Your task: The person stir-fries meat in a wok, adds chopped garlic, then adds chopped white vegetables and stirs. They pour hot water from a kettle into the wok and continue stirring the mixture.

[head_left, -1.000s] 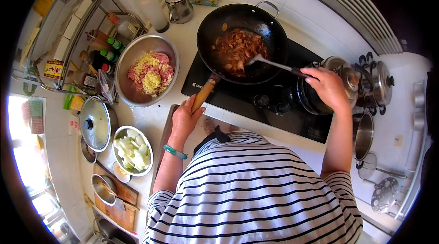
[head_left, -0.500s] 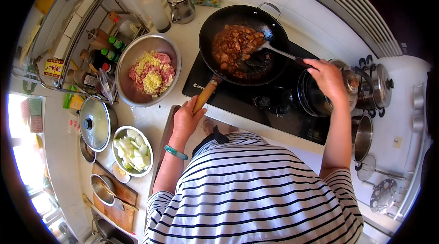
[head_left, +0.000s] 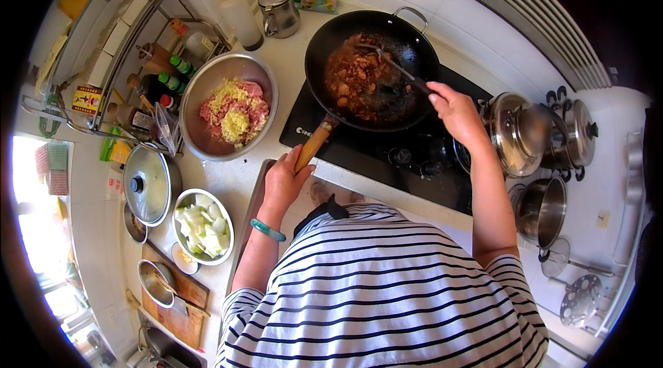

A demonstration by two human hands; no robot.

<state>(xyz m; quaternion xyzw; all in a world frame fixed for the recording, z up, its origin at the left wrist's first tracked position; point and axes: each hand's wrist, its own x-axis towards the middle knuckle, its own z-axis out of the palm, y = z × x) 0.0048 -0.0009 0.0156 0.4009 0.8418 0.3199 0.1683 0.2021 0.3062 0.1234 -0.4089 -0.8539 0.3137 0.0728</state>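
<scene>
A black wok [head_left: 421,57] sits on the dark cooktop [head_left: 373,155], with browned, saucy meat pieces [head_left: 356,78] gathered at its left and middle. My left hand [head_left: 282,178] is closed round the wok's wooden handle [head_left: 314,147]. My right hand [head_left: 456,112] grips the dark handle of a metal spatula [head_left: 395,64], whose blade reaches into the far part of the meat and is partly hidden by it. Left of the wok stands a large steel bowl [head_left: 266,130] of raw minced meat topped with chopped pale yellow bits [head_left: 235,116].
Lidded pots [head_left: 511,137] stand right of the cooktop, near an empty steel pot [head_left: 542,212]. At left are a bowl of cut pale green vegetable [head_left: 202,225], a lidded pan [head_left: 148,185], a cutting board [head_left: 181,323] and a bottle rack [head_left: 128,43]. A metal jug [head_left: 280,14] stands behind.
My right hand has moved left and slightly down toward the wok. The spatula's blade has gone from the wok's right side to the far left part, pushing into the meat.
</scene>
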